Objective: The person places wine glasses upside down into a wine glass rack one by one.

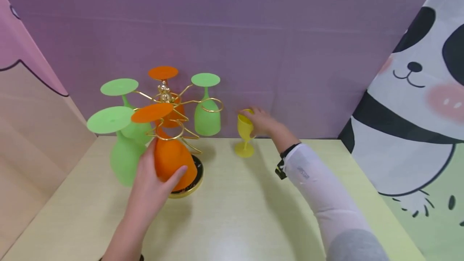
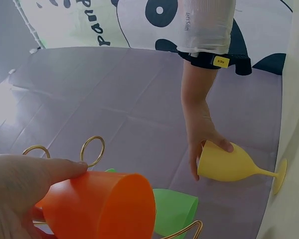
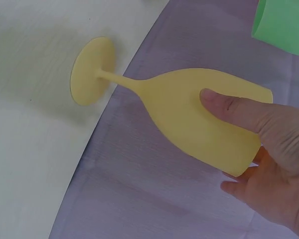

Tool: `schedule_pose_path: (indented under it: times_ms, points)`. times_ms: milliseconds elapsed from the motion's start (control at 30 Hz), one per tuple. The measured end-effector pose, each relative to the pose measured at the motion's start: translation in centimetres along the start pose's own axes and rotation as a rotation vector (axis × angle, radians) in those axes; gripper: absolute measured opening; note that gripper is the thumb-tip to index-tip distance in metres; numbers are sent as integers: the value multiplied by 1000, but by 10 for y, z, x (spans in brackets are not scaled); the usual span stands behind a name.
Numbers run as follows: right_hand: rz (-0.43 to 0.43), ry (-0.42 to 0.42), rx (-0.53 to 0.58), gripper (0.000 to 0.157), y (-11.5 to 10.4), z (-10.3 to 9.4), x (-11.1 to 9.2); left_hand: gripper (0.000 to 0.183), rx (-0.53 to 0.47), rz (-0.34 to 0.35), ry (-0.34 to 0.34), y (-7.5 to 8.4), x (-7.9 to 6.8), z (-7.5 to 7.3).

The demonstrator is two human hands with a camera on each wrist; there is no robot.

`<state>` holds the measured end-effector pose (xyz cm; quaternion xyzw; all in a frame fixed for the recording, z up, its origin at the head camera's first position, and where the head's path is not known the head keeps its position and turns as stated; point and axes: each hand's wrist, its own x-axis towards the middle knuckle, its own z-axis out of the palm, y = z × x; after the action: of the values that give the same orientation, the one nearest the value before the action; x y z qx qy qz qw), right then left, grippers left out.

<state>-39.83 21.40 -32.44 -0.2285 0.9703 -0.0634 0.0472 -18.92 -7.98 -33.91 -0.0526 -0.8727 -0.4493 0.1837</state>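
Observation:
My left hand (image 1: 153, 182) grips the bowl of an orange wine glass (image 1: 175, 162), which hangs upside down and tilted at the near side of a gold glass rack (image 1: 170, 131). The thumb lies along the bowl's right side. Farther back and to the right, my right hand (image 1: 264, 123) holds a yellow wine glass (image 3: 189, 117) by the upper bowl, thumb on one side and fingers around the rim. This glass is upright, its round foot (image 1: 244, 150) close over the table near the back edge.
Three green glasses (image 1: 207, 118) and a second orange glass (image 1: 164, 72) hang upside down on the rack's arms. Its round black base (image 1: 197, 172) stands on the pale table (image 1: 232, 220). A purple curtain (image 1: 290, 59) backs the table; a panda-print sheet (image 1: 402, 160) hangs at the right.

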Motion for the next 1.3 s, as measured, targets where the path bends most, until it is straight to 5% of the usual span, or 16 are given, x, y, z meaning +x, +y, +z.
schedule_pose_path:
  times_ms: [367,867,1300]
  points:
    - [-2,-45,30,88,-1,-4,1,90,27,2,-40,5,2,2]
    - [0,-75,-26,87,-3,-11,4,90,51,49,58,0,-3,14]
    - [-11,-76,-26,86,-4,-12,4,89,43,55,75,-3,-7,19]
